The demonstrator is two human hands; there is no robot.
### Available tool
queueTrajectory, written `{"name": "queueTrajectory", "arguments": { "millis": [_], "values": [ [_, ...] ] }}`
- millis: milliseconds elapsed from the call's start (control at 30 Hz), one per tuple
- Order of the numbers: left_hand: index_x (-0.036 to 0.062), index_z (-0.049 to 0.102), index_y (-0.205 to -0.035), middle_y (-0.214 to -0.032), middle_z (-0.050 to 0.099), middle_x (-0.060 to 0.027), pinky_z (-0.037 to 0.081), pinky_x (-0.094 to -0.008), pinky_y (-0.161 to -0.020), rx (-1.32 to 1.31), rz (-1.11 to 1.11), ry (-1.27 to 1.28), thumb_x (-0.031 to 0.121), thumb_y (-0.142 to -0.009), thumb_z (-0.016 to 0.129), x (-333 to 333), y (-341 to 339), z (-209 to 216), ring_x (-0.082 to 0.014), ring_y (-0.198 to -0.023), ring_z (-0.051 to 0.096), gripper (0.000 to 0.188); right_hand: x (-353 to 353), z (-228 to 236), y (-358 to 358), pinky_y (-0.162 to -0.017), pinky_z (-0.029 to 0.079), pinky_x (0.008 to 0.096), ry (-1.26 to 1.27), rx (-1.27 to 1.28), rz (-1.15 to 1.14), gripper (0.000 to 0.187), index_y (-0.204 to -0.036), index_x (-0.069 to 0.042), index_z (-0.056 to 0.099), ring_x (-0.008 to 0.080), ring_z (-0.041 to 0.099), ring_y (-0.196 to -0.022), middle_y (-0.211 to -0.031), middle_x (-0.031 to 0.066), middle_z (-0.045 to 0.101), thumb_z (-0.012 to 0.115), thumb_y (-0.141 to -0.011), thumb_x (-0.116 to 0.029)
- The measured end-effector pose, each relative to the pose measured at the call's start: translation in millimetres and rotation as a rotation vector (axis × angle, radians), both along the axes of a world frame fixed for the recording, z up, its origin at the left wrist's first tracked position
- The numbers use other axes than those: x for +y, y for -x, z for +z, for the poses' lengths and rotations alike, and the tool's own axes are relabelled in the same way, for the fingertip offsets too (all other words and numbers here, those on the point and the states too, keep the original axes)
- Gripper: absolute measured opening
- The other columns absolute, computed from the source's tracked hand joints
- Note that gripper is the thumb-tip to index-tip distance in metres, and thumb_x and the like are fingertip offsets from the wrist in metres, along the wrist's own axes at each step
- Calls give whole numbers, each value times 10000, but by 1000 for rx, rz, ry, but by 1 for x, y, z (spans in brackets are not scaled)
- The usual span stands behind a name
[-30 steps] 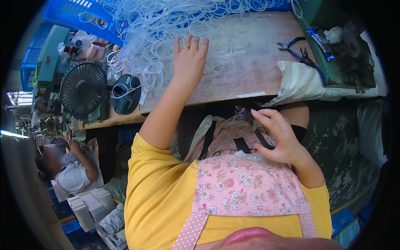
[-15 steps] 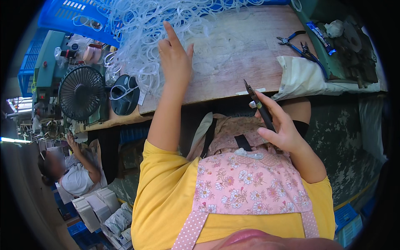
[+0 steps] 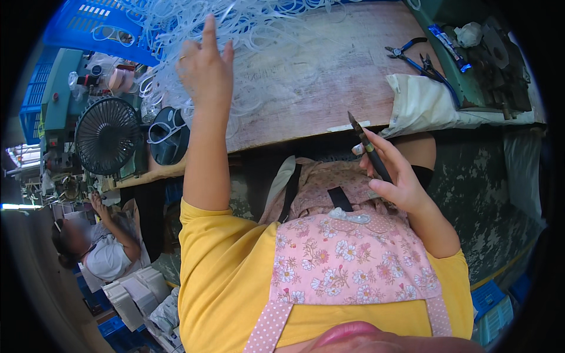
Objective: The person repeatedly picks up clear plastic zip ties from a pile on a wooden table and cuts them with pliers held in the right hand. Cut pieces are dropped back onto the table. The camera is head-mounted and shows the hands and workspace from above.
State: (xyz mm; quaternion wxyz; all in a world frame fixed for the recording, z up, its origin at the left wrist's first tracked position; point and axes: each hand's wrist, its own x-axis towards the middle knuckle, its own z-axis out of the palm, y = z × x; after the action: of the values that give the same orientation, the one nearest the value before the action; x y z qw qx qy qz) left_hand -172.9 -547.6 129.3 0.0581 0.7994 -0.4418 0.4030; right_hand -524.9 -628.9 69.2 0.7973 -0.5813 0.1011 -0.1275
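My left hand (image 3: 206, 73) reaches over a heap of clear, looped plastic pieces (image 3: 259, 35) at the far side of the table. Its index finger is stretched out and the thumb stands apart; I see nothing held in it. My right hand (image 3: 400, 179) is closed round a slim dark tool (image 3: 372, 150) with a pointed tip and a yellowish band. That tool points up and away, just short of the table's near edge; its exact kind is unclear. A pale wrapping shows on one right fingertip. A thin white strip (image 3: 347, 126) lies on the table edge near the tip.
Blue-handled pliers (image 3: 406, 49) and a second pair (image 3: 438, 76) lie at the right, beside a white cloth (image 3: 412, 103) and a green machine (image 3: 494, 65). A blue basket (image 3: 70, 29) stands far left, above a black fan (image 3: 107, 135). Another person (image 3: 112, 247) sits at left.
My left hand has moved left and farther away over the clear loops. The view has shifted slightly. My right hand keeps the dark tool in nearly the same place.
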Motion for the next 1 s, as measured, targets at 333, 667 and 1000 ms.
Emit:
{"name": "queueTrajectory", "arguments": {
  "millis": [333,667,1000],
  "values": [
    [88,281,-1479,-1033,515,-158,494,-437,-824,1045,-495,683,239,-844,639,12,27,36,-294,-889,563,744,5,-4,-15,-908,455,322,-202,-70,-39,874,-1514,-46,184,183,528,-1062,-1307,109,436,687,-810,-172],
    [95,303,-1478,-979,501,-99,431,-378,-831,2242,-1251,1330,198,-795,452,38,143,-19,-171,-732,489,707,22,41,-22,-744,461,401,1254,-34,-139,729,-1341,-171,543,299,545,-849,-1047,133,518,750,-643,-138],
    [90,303,-1482,-955,475,-98,431,-358,-787,2132,-1216,1362,237,-767,472,43,153,-19,-154,-702,468,749,27,45,-19,-710,444,385,1349,-14,-93,760,-1340,-184,548,288,524,-794,-1054,142,504,761,-611,-151]
  ]
}}
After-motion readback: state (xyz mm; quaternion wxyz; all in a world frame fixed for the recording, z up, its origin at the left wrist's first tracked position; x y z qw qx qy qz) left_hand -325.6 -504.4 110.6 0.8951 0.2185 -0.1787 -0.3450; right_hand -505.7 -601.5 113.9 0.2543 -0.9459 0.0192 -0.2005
